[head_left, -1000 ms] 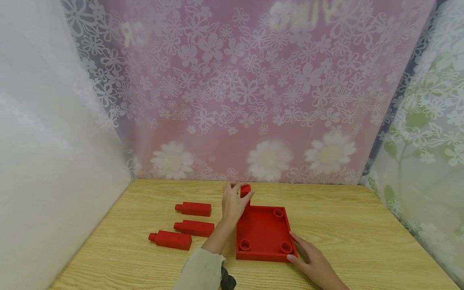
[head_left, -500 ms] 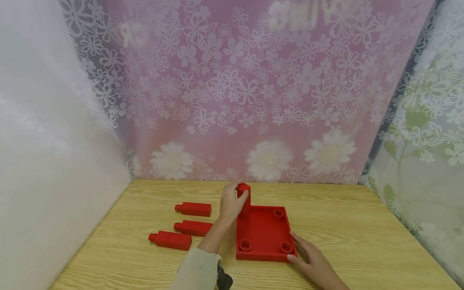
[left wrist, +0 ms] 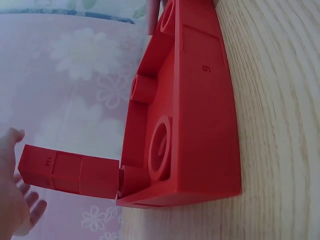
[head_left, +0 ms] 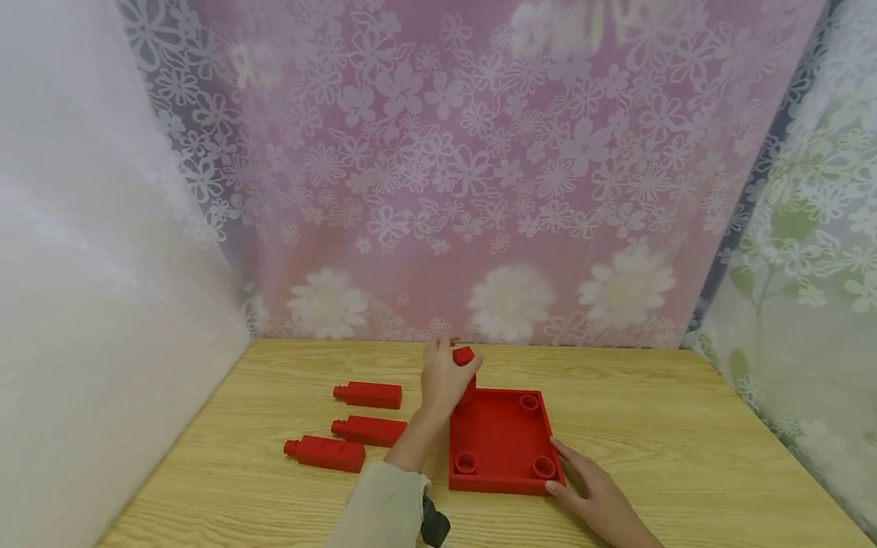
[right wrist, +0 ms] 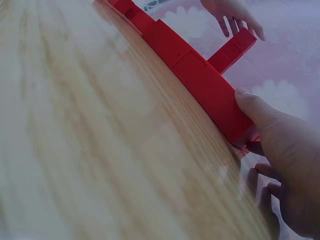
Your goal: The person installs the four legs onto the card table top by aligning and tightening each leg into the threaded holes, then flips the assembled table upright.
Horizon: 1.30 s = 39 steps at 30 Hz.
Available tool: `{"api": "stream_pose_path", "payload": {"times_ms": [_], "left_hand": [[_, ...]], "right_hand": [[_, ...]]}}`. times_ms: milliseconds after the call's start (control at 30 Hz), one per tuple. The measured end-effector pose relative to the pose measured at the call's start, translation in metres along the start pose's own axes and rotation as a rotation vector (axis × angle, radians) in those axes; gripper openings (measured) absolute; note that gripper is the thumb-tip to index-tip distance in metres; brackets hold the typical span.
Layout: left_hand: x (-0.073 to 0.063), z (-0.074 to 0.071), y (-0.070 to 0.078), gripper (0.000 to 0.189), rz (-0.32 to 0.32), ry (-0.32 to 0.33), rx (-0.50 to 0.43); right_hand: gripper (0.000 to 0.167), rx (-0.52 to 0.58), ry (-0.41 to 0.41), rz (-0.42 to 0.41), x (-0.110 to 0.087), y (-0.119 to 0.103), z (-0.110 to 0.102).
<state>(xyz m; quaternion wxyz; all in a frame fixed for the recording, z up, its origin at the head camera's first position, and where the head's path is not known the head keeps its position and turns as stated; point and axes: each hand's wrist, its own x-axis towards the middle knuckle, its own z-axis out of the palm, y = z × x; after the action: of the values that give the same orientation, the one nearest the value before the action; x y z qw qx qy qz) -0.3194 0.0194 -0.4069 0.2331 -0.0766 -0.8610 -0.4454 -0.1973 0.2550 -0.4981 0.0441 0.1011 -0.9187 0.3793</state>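
Hands: left (head_left: pixel 441 378) spread, right (head_left: pixel 594 491) gripping tray (head_left: pixel 503 435)

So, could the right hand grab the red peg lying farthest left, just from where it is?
Probably not easily: the right hand is holding the near right corner of the red tray, and the tray and left forearm lie between it and that red peg.

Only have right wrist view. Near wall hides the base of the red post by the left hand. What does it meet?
Observer: The tray's far-left socket; left wrist shows the red post end to end with it. Can't tell how deep.
Operator: Other sockets filled?
Observer: No, head view shows no posts in the other three sockets.
Operator: Loose post count?
Observer: Three loose posts, lying left of the tray.
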Motion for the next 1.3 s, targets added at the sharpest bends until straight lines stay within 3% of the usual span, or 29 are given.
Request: {"api": "stream_pose_path", "payload": {"times_ms": [133,300,567,900,1033,1167,1300], "left_hand": [[-0.001,0.003,0.002,0.045,-0.039,0.070,0.037],[-0.002,0.006,-0.002,0.039,0.001,0.103,-0.052],[-0.002,0.002,-0.007,0.034,-0.004,-0.028,-0.174],[0.001,-0.004,-0.008,0.026,0.100,-0.131,-0.104],[0.000,-0.005,-0.005,0.029,0.092,-0.143,-0.087],[-0.003,0.000,-0.003,0.036,0.017,-0.091,-0.051],[-0.005,0.005,-0.001,0.045,-0.044,0.020,0.020]], "right_hand": [[0.068,0.004,-0.004,0.012,0.000,0.000,0.000],[0.069,0.003,-0.010,0.019,0.000,0.000,0.000],[0.069,0.003,-0.007,0.005,0.001,0.001,0.001],[0.068,0.001,-0.004,-0.001,0.002,0.004,0.001],[0.068,-0.004,-0.006,-0.002,0.002,0.004,0.001],[0.068,-0.006,-0.011,0.001,0.002,0.003,0.001],[0.068,0.001,-0.010,-0.001,0.001,0.002,0.000]]}}
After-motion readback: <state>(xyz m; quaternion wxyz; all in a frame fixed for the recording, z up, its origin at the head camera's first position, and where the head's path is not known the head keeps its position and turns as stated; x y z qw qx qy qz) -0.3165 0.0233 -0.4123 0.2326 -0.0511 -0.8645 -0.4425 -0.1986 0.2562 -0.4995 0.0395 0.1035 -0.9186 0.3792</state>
